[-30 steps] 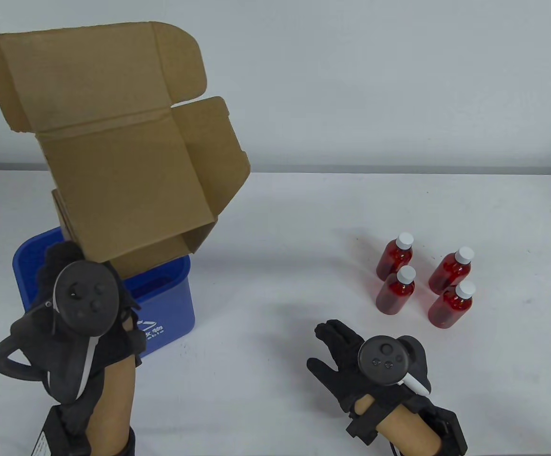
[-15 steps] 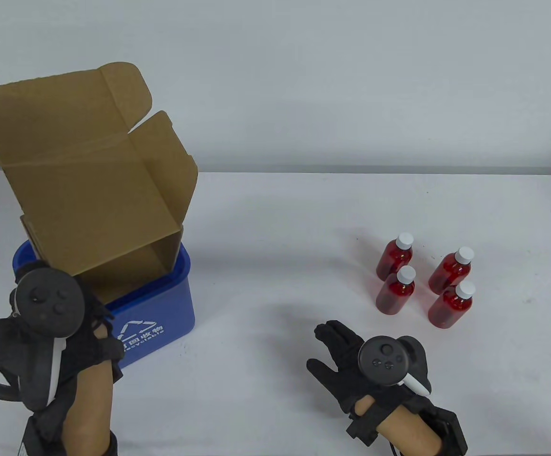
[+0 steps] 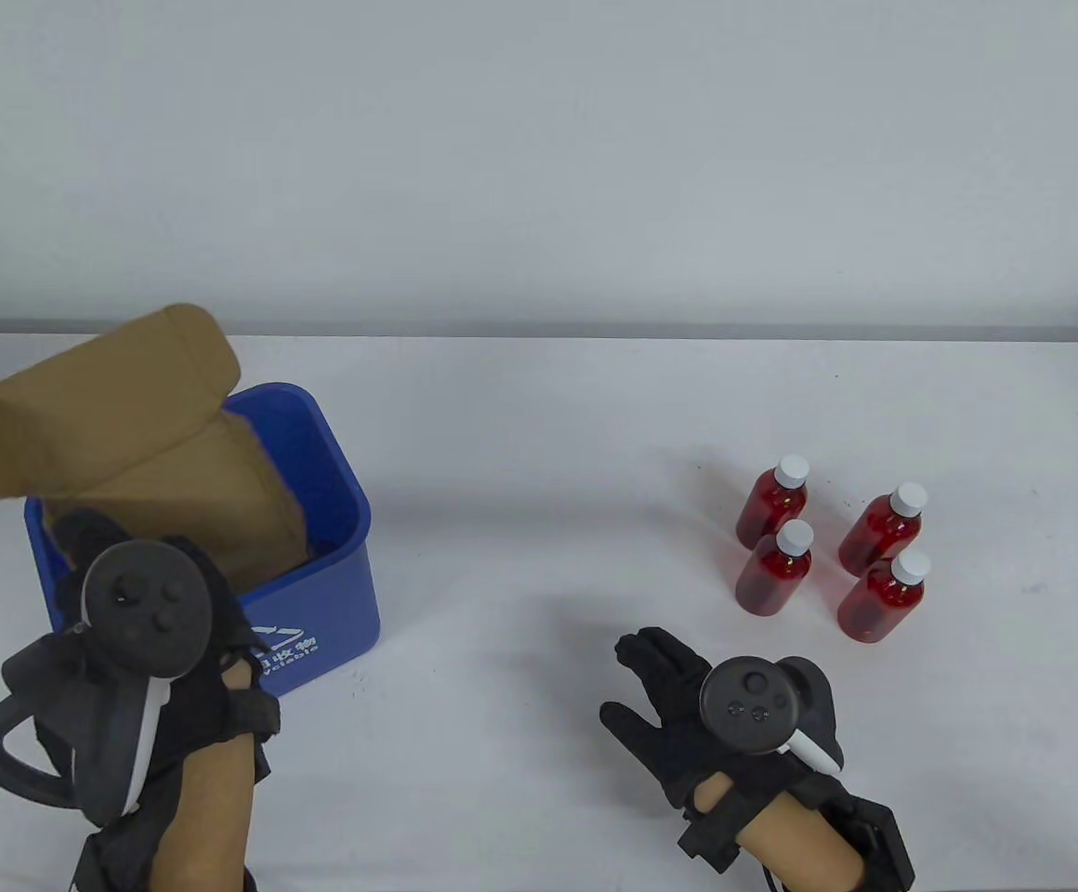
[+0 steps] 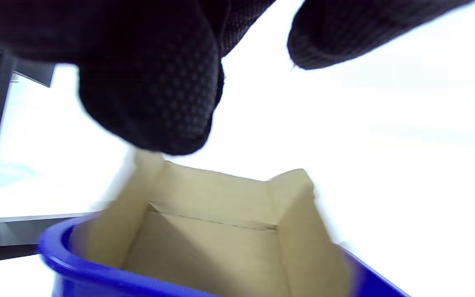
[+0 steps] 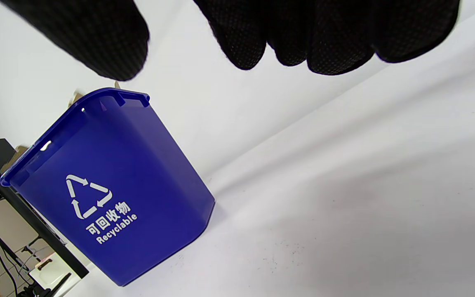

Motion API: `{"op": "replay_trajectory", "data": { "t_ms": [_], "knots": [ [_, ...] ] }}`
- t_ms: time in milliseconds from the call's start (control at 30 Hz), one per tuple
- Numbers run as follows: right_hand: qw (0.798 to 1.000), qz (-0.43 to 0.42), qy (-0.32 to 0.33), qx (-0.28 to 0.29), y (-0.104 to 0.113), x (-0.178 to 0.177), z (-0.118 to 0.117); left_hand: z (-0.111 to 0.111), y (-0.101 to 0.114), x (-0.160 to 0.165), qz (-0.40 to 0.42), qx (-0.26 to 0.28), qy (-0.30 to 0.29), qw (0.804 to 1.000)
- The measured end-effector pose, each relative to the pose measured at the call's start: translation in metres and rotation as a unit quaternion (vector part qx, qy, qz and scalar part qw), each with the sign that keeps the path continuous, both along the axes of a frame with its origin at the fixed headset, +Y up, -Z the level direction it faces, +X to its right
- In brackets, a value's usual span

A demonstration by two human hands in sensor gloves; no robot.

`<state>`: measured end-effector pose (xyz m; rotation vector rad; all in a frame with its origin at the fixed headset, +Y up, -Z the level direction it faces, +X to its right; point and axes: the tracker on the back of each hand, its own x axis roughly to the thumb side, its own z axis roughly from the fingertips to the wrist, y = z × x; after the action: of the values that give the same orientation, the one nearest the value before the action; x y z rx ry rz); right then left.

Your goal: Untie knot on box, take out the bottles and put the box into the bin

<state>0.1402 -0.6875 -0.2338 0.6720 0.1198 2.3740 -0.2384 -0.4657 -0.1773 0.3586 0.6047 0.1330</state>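
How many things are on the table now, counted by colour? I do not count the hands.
Red: 4 bottles, at.
Blue: 1 bin.
Brown: 1 cardboard box, standing in the bin with its top sticking out.
Total: 6

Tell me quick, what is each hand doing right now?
Left hand: open, holding nothing, just above the cardboard box in the blue recycling bin.
Right hand: open, resting on the table.
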Motion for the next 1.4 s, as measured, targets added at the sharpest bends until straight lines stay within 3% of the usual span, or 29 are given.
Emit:
{"op": "replay_trajectory", "data": {
  "t_ms": [267,600,867,1300,1400],
  "knots": [
    [1.0,-0.006,-0.004,0.002,0.002,0.002,-0.001,-0.001,-0.022,0.047,0.001,0.035,-0.134,0.99],
    [1.0,-0.018,-0.015,0.009,0.008,0.007,-0.001,-0.002,-0.079,0.089,0.007,0.089,-0.29,0.953],
    [0.999,-0.01,-0.027,0.016,0.01,0.011,-0.003,-0.011,-0.128,0.1,-0.002,0.066,-0.385,0.921],
    [0.999,0.026,-0.019,0.041,0.006,0.003,-0.001,-0.02,-0.203,0.098,0.0,-0.003,-0.409,0.912],
    [0.997,0.048,-0.018,0.051,0.001,-0.001,0.0,-0.024,-0.216,0.099,0.003,-0.021,-0.436,0.9]
  ]
}}
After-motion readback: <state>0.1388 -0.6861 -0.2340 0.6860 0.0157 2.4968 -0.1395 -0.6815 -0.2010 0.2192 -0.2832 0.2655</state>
